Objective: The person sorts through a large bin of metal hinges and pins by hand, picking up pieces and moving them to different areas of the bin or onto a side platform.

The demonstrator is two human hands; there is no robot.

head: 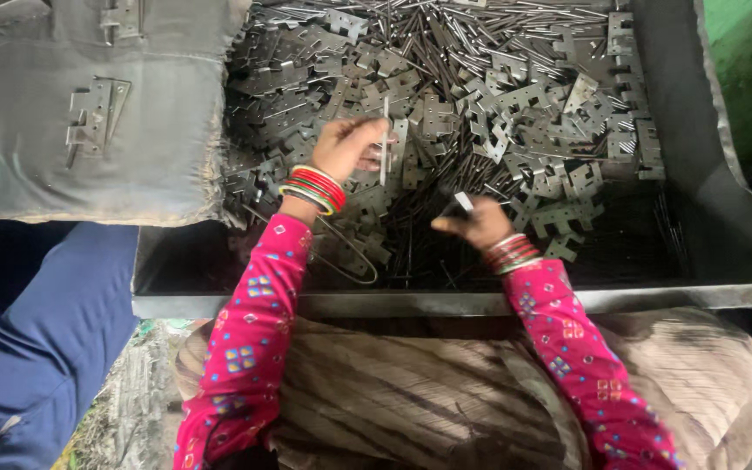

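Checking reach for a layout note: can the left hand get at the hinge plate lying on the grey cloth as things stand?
Probably yes: the left hand holds a thin pin over the tray, and nothing blocks the way left to the hinge plate.

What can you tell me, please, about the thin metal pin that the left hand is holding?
The thin metal pin is a straight, slender rod of grey, slightly shiny metal. It stands nearly upright in the picture, pinched in the fingers of the left hand, above the heap of flat hinge plates in the dark tray.
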